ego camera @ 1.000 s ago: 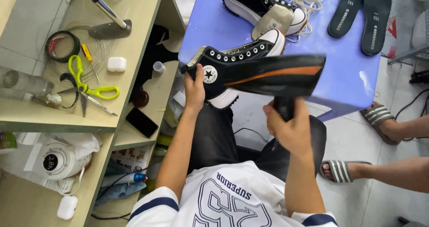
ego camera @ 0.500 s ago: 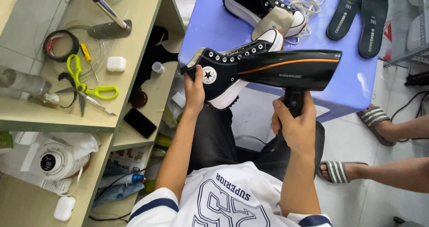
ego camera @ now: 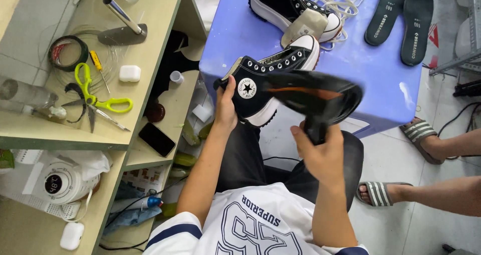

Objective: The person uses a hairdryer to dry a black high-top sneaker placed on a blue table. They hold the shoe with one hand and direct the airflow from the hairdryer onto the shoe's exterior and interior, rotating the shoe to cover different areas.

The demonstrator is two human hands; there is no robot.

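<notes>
Blue plastic desk [ego camera: 381, 84] stands in front of the seated person, with a pale wooden shelf [ego camera: 150, 59] to their left. Left hand [ego camera: 225, 109] is closed around the heel of a black high-top shoe [ego camera: 265, 84], which rests on its side at the desk's near edge, apparently to steady it with its side turned up. Right hand [ego camera: 320, 154] is wrapped tight on the handle of a black hair dryer [ego camera: 315, 97], barrel lying across the shoe, blurred. Second shoe [ego camera: 285, 7], white laces [ego camera: 340, 2] and two dark insoles [ego camera: 401, 19] sit farther back, out of the way. Green scissors [ego camera: 100, 102], tape roll [ego camera: 67, 52] and phone [ego camera: 156, 138] lie on the shelf. Another person's sandalled feet [ego camera: 421, 134] are at right.
</notes>
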